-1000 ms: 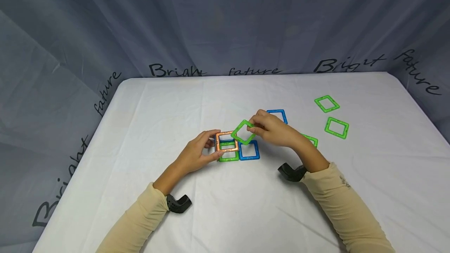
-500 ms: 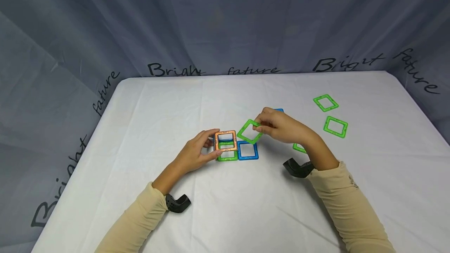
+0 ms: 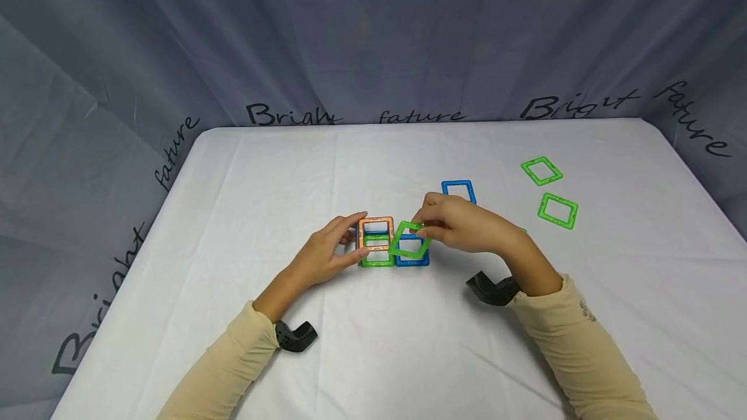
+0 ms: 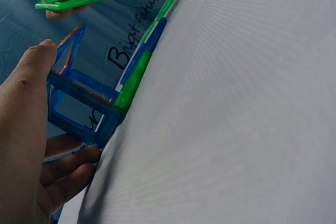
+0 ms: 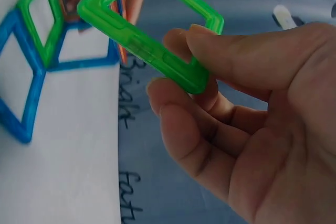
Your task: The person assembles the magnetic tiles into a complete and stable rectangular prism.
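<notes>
My right hand (image 3: 463, 224) pinches a green square magnetic tile (image 5: 139, 48) by one corner, between thumb and fingers. In the head view this tile overlaps a blue square tile (image 3: 412, 263) that lies flat beside a green base tile (image 3: 378, 264). Over the base, blue tiles (image 4: 86, 94) stand upright, and an orange tile (image 3: 376, 220) slants at their top. My left hand (image 3: 321, 253) holds this small structure from its left side, thumb at the near corner and index finger at the far one. The left wrist view shows the raised green tile (image 4: 73, 1) apart from the structure.
Farther right on the white table (image 3: 262, 180) lie two green square tiles (image 3: 558, 220), one behind the other. Another blue tile (image 3: 458, 183) lies beyond my right hand. A bit of green (image 3: 523, 230) peeks out behind the right wrist. A grey curtain hangs along the table's far edge.
My right hand carried the green tile slightly right, then back left and nearer, over the flat blue tile. It has turned the tile a little. My left hand stays on the structure.
</notes>
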`<state>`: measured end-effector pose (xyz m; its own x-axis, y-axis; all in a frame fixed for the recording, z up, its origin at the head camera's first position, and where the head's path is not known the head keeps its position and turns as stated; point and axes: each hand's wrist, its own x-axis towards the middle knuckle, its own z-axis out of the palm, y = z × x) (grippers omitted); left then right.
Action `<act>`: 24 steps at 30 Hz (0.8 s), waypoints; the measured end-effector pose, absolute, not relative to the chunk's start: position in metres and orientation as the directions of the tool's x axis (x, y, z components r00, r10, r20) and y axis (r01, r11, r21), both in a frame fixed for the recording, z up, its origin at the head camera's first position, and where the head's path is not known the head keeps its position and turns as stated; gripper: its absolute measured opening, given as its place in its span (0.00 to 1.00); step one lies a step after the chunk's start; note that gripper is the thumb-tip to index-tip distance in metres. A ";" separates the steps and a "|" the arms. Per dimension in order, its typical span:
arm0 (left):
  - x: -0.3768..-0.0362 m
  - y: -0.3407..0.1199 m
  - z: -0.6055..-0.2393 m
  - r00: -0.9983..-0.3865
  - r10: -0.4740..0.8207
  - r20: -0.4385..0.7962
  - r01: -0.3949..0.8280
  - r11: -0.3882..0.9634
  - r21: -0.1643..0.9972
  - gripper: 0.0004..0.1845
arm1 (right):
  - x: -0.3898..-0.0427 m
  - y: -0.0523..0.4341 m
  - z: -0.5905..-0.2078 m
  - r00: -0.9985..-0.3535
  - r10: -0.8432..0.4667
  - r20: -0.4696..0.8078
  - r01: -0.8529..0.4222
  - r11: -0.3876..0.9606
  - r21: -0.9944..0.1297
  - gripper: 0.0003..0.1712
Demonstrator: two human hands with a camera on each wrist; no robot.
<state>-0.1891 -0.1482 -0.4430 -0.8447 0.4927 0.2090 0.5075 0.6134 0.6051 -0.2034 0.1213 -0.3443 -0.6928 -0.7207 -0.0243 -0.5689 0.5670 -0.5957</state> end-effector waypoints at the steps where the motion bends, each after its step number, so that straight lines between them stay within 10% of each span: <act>1: -0.189 -0.148 -0.443 -0.844 0.494 0.210 0.510 0.615 0.602 0.34 | -0.201 0.119 -0.345 -0.684 -0.729 -0.020 -0.584 0.564 -0.585 0.10; 24: -0.191 -0.152 -0.446 -0.802 0.550 0.232 0.568 0.582 0.582 0.41 | -0.179 0.079 -0.361 -0.649 -0.760 0.039 -0.685 0.561 -0.466 0.09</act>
<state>-0.1905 -0.1516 -0.4465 -0.8021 0.5503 0.2320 0.5677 0.5819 0.5823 -0.1793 0.0792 -0.3612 -0.6485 -0.7602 0.0385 -0.6848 0.5606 -0.4655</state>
